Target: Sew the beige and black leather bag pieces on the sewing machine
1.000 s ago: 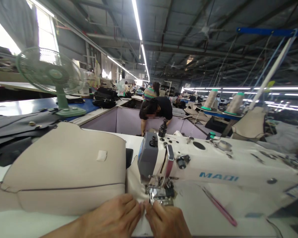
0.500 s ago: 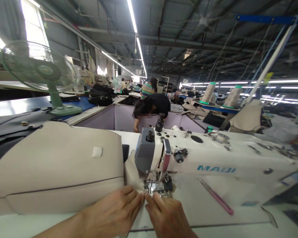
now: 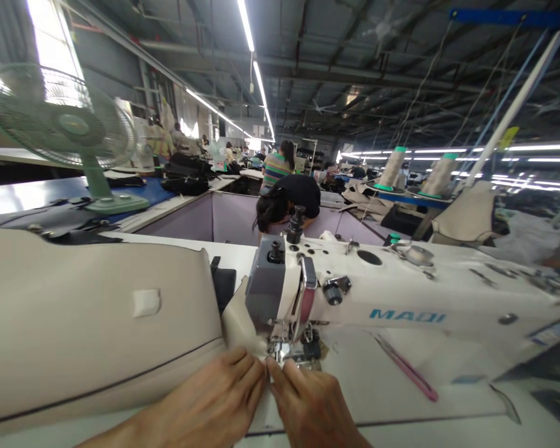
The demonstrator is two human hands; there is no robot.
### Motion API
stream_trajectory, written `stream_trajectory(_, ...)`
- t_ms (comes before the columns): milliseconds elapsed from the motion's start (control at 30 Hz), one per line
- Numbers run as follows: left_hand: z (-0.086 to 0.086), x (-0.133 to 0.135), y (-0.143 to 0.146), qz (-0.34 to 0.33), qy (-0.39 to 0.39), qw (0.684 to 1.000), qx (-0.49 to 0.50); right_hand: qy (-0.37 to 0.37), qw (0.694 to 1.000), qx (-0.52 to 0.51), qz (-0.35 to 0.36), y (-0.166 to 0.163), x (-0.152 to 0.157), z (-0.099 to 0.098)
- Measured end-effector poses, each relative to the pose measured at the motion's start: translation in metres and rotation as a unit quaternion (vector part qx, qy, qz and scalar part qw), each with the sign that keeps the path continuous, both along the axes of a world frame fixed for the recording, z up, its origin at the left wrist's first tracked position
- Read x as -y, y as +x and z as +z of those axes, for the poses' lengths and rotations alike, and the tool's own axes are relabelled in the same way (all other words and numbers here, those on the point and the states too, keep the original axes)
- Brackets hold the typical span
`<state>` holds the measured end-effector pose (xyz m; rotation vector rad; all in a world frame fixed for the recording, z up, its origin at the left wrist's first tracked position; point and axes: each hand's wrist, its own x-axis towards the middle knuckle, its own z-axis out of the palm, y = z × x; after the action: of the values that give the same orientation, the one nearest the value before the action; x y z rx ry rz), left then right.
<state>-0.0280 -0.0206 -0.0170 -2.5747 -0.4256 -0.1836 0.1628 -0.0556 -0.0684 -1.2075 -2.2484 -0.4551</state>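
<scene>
A white sewing machine [image 3: 401,292] fills the right half, its presser foot [image 3: 284,351] down near my fingertips. Beige leather-like cover material [image 3: 98,298] with a dark seam line and a small white patch spreads over the table on the left, and a narrower flap of it [image 3: 238,320] runs to the needle area. My left hand [image 3: 219,386] is closed, pinching the edge of that material just in front of the foot. Close beside it my right hand [image 3: 308,398] is closed too, thumb and fingers pressed on the same edge. The pinched edge is mostly hidden by the fingers.
Pink tweezers [image 3: 408,367] lie on the machine bed to the right. A green fan [image 3: 74,124] stands at the far left. Thread cones [image 3: 392,168] sit behind the machine. A co-worker in dark clothing [image 3: 298,196] bends forward beyond the machine head.
The beige material on the left has shifted left and toward me, swinging round. Both hands stay pinched at the presser foot, nearly in place. The view has tilted slightly.
</scene>
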Motion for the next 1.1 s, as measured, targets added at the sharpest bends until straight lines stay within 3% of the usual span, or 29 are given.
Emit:
stream_trajectory(100,0.004,0.007,0.003,0.035,0.009,0.999,0.022,0.002,1.000,0.003,0.006,0.000,0.002,0.003)
stream_trajectory(200,0.004,0.007,0.002,0.012,0.044,0.998,0.049,0.003,1.000,0.001,0.006,0.000,0.004,0.006)
stream_trajectory(367,-0.002,0.002,0.001,-0.033,0.035,0.997,0.062,-0.061,0.998,-0.019,-0.022,-0.003,0.004,0.007)
stream_trajectory(533,-0.009,-0.004,0.004,-0.032,0.018,0.997,0.073,-0.117,0.993,-0.023,-0.020,-0.004,0.002,0.008)
stream_trajectory(933,-0.001,-0.006,0.007,-0.033,0.000,0.996,0.081,-0.103,0.994,-0.031,-0.009,0.002,0.005,0.009)
stream_trajectory(1100,-0.014,-0.014,0.007,-0.035,-0.021,0.997,0.067,-0.072,0.997,-0.036,-0.002,0.002,0.007,0.014)
